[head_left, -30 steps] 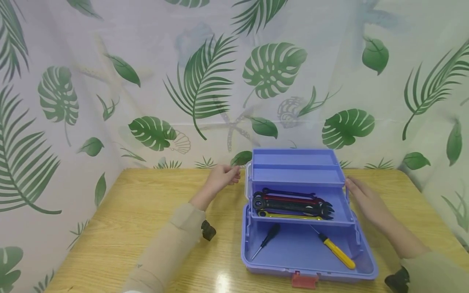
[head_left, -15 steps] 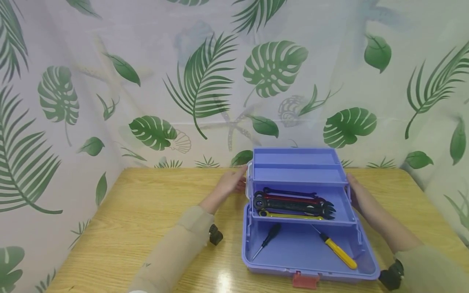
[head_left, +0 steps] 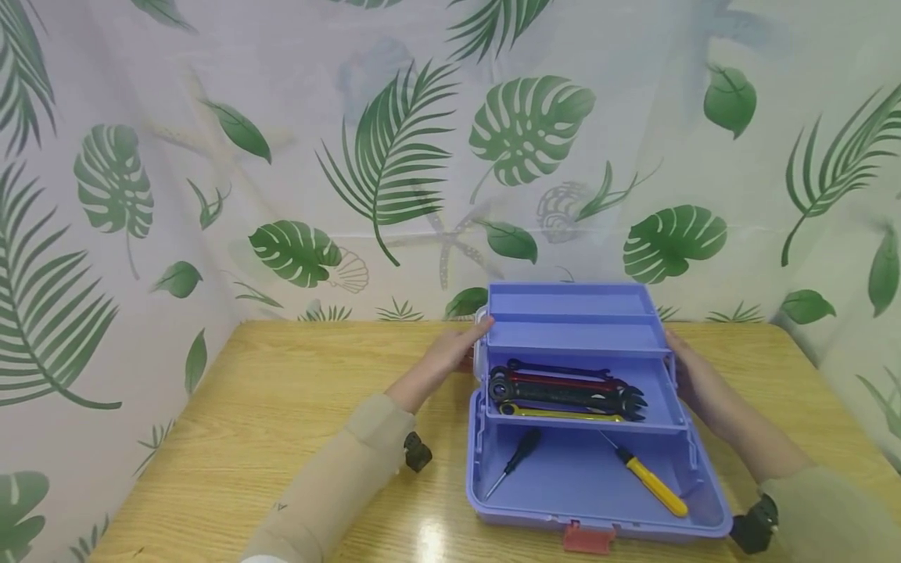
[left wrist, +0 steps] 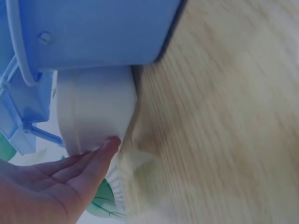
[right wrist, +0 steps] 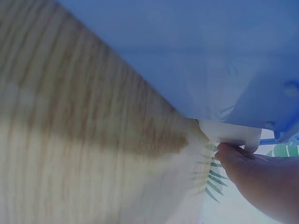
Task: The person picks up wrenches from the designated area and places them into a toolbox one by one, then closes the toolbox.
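A periwinkle-blue toolbox lies open, its trays stepped up toward the back. Its whitish lid hangs back behind the trays. My left hand grips the lid's left end, thumb over the edge and fingers against the outside. At the opposite end my right hand holds the lid, fingertips on its outer face and partly hidden behind the box. Several wrenches fill the lower tray. A black screwdriver and a yellow-handled screwdriver lie in the bottom.
The wooden table extends left and right of the box. A leaf-printed curtain hangs close behind it. A red latch sits at the box's front edge. The two-section upper tray stands above the wrenches.
My left hand has moved right, from beside the lid onto its edge. My right hand has shifted slightly down along the right side. The toolbox and tools keep their arrangement.
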The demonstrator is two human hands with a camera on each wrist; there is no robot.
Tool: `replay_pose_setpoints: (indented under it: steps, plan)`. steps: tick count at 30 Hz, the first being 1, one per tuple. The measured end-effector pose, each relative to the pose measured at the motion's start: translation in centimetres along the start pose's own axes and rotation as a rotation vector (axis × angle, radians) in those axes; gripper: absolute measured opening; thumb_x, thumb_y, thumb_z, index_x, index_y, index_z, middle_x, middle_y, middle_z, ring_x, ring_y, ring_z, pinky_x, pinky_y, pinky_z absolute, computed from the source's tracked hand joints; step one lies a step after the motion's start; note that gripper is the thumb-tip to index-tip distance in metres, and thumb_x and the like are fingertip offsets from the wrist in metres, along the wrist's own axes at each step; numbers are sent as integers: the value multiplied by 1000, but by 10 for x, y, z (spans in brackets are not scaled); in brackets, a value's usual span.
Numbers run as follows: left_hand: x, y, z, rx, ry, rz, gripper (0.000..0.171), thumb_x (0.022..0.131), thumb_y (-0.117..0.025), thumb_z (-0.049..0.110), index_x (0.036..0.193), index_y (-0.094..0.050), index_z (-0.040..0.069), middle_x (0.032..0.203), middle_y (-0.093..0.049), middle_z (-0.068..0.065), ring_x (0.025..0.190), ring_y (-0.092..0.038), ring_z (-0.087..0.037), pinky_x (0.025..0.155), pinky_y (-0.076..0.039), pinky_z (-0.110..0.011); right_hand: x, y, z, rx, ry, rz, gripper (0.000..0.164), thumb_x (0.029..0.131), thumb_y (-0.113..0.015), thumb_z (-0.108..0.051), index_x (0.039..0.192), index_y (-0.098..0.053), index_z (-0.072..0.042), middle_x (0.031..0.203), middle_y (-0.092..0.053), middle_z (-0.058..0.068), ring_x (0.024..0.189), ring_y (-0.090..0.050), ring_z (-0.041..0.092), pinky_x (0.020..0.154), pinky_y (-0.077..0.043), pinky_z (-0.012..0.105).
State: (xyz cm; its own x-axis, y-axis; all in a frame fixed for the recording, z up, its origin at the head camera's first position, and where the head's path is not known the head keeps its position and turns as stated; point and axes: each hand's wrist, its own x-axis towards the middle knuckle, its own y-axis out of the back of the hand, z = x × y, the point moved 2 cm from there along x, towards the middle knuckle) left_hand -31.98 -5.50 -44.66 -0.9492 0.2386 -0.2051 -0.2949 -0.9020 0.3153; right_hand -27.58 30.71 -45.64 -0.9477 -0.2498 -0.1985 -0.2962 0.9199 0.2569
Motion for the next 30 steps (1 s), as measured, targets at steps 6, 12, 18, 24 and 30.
replay_pose_setpoints:
  steps: [6,12,18,24,30]
  plan:
    - [-1,-1,2,-61,56,12,68,102,-57,56,128,-72,-4,117,-79,-21,114,-77,-34,98,-62,-36,-2,-1,-1,12,-5,-3,87,111,-8,-62,167,6,3,172,0,36,157,-5,59,127,-8,72]
    - [-3,0,6,-104,81,41,60,100,-65,49,123,-73,-6,114,-80,-20,91,-77,-18,97,-62,-34,-4,-1,3,3,-2,11,87,111,-11,-62,167,2,4,172,-7,35,158,-34,39,132,-23,55]
    - [-3,1,5,-112,78,41,56,101,-66,44,128,-71,-5,116,-80,-18,110,-77,-30,105,-59,-38,-5,0,7,44,32,45,85,113,-19,-57,166,-5,8,135,-62,-17,104,-56,-19,92,-47,11]
    - [-7,1,7,-150,47,18,60,101,-67,40,141,-63,-5,132,-74,-19,127,-70,-34,115,-52,-43,-7,-1,10,121,67,32,84,113,-20,-54,165,-1,10,110,-56,-44,105,-58,-18,95,-45,13]
    - [-12,2,8,-184,-8,-33,64,101,-66,38,149,-56,-3,147,-65,-20,139,-61,-34,122,-45,-45,-10,5,13,141,124,20,69,114,-19,-51,170,-18,-10,120,-56,-43,113,-53,-21,115,-35,24]
